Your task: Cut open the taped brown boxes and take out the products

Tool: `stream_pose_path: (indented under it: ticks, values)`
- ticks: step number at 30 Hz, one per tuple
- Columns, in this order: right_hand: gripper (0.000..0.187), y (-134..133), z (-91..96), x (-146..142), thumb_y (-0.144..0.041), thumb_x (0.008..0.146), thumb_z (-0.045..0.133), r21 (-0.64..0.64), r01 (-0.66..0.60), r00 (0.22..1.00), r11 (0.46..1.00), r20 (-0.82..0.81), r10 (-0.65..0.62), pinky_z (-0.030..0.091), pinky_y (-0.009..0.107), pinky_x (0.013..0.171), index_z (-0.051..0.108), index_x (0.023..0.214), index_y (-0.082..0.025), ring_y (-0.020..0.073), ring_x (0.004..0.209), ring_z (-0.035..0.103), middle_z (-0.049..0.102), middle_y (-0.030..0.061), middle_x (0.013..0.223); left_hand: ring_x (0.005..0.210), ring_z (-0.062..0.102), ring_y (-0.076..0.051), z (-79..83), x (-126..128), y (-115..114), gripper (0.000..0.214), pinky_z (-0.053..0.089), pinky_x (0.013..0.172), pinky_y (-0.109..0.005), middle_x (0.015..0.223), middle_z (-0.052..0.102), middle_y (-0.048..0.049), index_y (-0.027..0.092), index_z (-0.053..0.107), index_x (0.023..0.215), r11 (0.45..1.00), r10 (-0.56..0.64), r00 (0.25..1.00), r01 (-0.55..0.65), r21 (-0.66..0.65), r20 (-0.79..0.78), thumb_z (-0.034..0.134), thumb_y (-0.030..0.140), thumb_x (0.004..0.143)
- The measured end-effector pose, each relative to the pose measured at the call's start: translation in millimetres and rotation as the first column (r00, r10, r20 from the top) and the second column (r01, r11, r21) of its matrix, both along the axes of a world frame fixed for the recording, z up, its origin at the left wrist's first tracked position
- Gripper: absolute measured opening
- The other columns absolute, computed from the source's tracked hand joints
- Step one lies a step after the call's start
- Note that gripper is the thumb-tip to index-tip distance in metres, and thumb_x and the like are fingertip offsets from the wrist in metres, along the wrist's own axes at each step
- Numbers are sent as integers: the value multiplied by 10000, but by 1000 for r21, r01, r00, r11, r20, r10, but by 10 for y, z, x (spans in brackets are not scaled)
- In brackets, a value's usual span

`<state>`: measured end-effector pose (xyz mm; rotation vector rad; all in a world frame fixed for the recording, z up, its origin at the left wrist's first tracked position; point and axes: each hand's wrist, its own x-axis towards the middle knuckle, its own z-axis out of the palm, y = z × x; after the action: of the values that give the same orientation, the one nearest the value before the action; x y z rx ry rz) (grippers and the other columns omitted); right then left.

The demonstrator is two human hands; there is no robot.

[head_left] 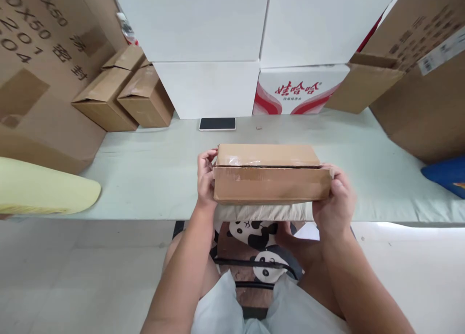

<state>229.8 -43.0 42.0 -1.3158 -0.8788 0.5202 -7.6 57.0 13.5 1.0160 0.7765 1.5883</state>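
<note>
Cardboard box (271,176), flaps shut, contents hidden, gripped by left hand (205,181) and right hand (334,203).

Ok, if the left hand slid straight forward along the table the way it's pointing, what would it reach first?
Probably the phone lying flat on the table ahead of the left hand, which grips the end of the cardboard box. A white box stands right behind it; depth is unclear.

A dark phone (217,124) lay on the pale table (152,174), just before the white boxes (207,89). Two small brown cartons (103,89) stood at the left, touching each other.
</note>
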Motion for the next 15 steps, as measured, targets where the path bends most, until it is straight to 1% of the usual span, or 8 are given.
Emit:
stream_pose_path:
  ticks: [1,3,5,7,9,11,13,15]
  values:
    - [225,12,11,-7,-440,853,511,84,10,999,996,-47,-6,427,451,1137,643,875,-258,255,1223,593,615,40,1113,1176,594,-250,17,24,-9,464,481,1001,-358,1186,625,-45,274,621,1035,1000,31,999,-31,2,-40,763,572,709]
    - [231,45,43,-4,-408,868,504,249,65,994,966,-100,-41,414,489,1166,640,751,-262,263,1175,630,617,36,932,971,595,-222,55,64,-24,445,486,856,-350,1039,605,-35,260,600,957,996,88,988,-86,29,-126,777,571,693]
    - [370,74,72,27,-436,907,461,306,37,997,951,-75,-15,416,528,1168,605,608,-272,264,1042,666,555,31,720,804,522,-187,96,77,-45,399,444,748,-335,868,537,-10,246,550,840,977,202,959,-182,112,-200,784,532,689]
    - [523,83,81,83,-515,949,408,306,-36,998,951,-38,50,445,568,1129,578,512,-283,249,822,655,475,23,568,694,428,-165,140,58,-85,389,375,669,-325,727,425,14,234,460,708,938,322,908,-269,217,-269,755,485,748]
    - [620,64,63,152,-610,965,371,274,-108,994,956,1,112,475,594,1085,588,476,-296,220,630,583,445,12,488,626,359,-158,193,16,-143,455,306,618,-332,645,340,18,220,376,612,923,353,863,-258,285,-361,705,443,834]
    - [654,23,28,213,-669,956,384,254,-148,989,956,44,141,502,596,1043,593,457,-302,200,529,521,433,3,441,590,321,-161,255,-27,-201,521,281,605,-350,591,298,12,211,342,542,925,335,822,-193,328,-460,658,427,897]
    - [652,-23,-1,248,-674,958,411,267,-160,987,950,72,146,522,575,1004,611,460,-303,197,501,508,446,0,425,577,296,-166,315,-52,-246,536,325,629,-372,551,285,12,215,360,503,900,362,785,-155,407,-502,638,419,914]
    - [649,-57,-3,254,-664,975,430,288,-167,985,943,81,149,535,548,979,631,474,-303,193,506,521,499,0,443,591,324,-178,355,-59,-274,471,387,689,-398,537,331,10,227,438,510,860,403,769,-134,492,-496,623,386,913]
